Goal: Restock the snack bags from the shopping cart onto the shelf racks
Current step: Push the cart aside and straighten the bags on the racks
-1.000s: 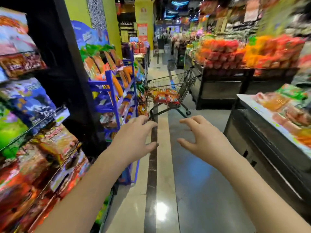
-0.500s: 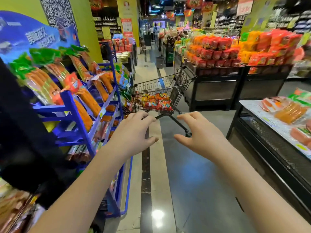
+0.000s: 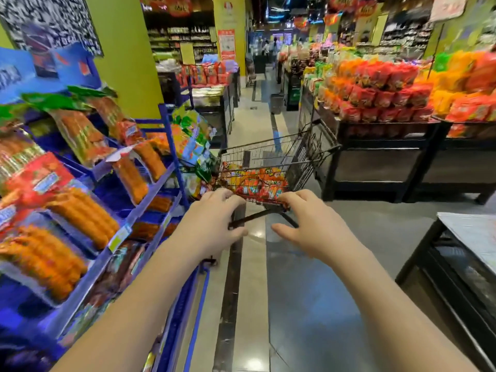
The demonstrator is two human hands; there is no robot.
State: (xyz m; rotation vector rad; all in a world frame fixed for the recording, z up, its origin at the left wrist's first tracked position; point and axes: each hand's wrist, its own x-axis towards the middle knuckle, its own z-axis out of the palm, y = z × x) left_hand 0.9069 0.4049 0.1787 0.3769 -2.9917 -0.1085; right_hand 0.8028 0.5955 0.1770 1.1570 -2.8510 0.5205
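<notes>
A wire shopping cart [image 3: 303, 154] stands in the aisle just ahead, with orange and red snack bags [image 3: 252, 182] lying in its basket. Its dark handle bar [image 3: 257, 216] runs between my two hands. My left hand [image 3: 212, 218] reaches the bar's left end, fingers spread above it and thumb below. My right hand [image 3: 311, 224] is at the right end, fingers loosely bent over the bar, thumb apart. Neither hand is closed round it. On the left stands the blue shelf rack [image 3: 167, 135], stocked with orange sausage packs [image 3: 80, 218] and green-topped bags.
Black display tables [image 3: 375, 157] piled with red and orange bags line the right side, close to the cart's front. A black counter [image 3: 434, 253] juts in at near right. A grey bin [image 3: 276, 103] stands farther down the aisle, with people in the distance.
I have walked forward along the aisle past the dark shelf, and the cart is now close. Both hands have come from mid-air up to its handle bar.
</notes>
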